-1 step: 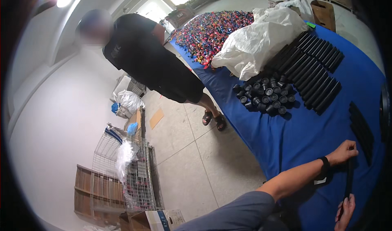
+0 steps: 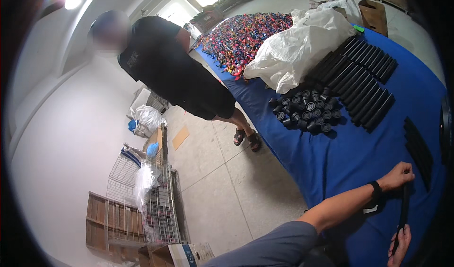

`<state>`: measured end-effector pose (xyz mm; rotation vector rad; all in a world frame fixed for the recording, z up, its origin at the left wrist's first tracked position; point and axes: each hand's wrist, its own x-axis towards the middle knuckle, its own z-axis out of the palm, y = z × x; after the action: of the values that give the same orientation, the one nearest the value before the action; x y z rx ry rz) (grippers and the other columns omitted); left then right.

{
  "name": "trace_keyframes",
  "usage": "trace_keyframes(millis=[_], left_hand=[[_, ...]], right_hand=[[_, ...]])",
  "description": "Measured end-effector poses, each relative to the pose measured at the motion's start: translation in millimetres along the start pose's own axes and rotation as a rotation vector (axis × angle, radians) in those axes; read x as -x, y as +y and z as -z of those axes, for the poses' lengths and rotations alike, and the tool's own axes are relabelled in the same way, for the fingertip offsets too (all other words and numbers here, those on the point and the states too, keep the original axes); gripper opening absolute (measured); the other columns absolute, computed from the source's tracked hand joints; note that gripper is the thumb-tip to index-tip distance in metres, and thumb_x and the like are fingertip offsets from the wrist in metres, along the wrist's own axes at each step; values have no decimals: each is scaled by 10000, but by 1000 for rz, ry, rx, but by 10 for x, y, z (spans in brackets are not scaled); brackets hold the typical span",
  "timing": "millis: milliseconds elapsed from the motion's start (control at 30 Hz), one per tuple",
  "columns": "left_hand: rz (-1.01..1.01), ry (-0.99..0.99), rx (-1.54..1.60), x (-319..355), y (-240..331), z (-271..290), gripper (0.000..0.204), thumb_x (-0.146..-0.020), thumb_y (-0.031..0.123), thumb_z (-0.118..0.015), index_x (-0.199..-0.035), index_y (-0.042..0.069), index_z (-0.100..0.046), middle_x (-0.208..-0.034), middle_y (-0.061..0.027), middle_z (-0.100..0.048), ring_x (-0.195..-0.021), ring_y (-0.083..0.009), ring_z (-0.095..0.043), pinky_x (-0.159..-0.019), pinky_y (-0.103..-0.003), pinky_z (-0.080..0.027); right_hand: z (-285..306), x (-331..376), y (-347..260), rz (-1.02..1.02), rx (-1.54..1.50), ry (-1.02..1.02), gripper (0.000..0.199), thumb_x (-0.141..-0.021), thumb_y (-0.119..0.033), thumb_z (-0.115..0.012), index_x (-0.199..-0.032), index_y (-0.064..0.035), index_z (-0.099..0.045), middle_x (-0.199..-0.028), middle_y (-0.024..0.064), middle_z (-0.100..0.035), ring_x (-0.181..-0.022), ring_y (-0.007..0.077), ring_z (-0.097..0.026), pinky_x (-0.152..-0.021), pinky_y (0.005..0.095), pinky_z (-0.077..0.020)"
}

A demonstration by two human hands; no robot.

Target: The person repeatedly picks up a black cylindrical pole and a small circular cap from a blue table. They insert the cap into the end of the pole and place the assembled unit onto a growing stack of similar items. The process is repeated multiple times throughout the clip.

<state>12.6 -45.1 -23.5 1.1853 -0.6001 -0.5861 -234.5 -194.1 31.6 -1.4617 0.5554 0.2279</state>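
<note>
A: Two hands on one thing, right? Where's it at?

B: Yep. Left hand (image 2: 398,175) is clenched round the top end of a thin black strip (image 2: 404,210), right hand (image 2: 400,246) pinches the bottom end at the lower edge of view. Strip stands roughly upright betw. them, over the near right part of the blue surface (image 2: 340,158). Black band on the left wrist, grey sleeve further up the arm.

A: What's near it on the cloth?

B: Short stack of flat black strips (image 2: 419,151) just beyond the left hand, twd the right rim. Further out, a cluster of small black caps (image 2: 306,111), open ends up, packed touching each other. Right beside those, rows of long black tubes (image 2: 362,85) lying side by side, slanted across the cloth.

A: And behind that?

B: Big white plastic bag (image 2: 302,52), crumpled, touching the far end of the tubes. Past it a wide heap of multicoloured small pieces (image 2: 246,38) covering the far end of the surface. Brown cardboard box (image 2: 372,15) off the far right corner.

A: Anyone else about?

B: One person in black tee and shorts (image 2: 175,71), sandals, standing on the tiled floor at the left edge of the surface, by the coloured heap. Their hands aren't in view. Wire cage rack (image 2: 142,203) w/ clear plastic in it stands well apart, lower left by the wall
</note>
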Motion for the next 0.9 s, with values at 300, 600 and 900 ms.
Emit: trace_keyframes(millis=[300, 600, 900], left_hand=[[90, -38, 26, 72, 217, 26, 251, -966, 190, -629, -782, 54, -525, -620, 36, -473, -594, -49, -457, -500, -269, -360], [-119, 72, -83, -26, -336, 102, 247, -969, 200, -627, -790, 57, -535, -624, 42, -470, -563, -52, -444, -482, -272, -350], [12, 40, 67, 31, 12, 17, 260, -986, 226, -619, -800, 60, -543, -676, 50, -486, -607, -47, -446, -523, -263, -350]], right_hand=[[-144, 2, 18, 195, 395, 165, 390, -985, -245, -693, -1264, 0, -573, -978, 143, -685, -783, 238, -641, -677, 341, -511], [-320, -52, -2, 443, 888, 287, 449, -981, -293, -702, -1343, -71, -557, -1058, 137, -711, -822, 233, -685, -709, 310, -537], [-141, -131, 176, 237, 687, 290, 496, -920, -38, -647, -1380, 19, -467, -1177, 182, -614, -1123, 267, -608, -986, 359, -490]])
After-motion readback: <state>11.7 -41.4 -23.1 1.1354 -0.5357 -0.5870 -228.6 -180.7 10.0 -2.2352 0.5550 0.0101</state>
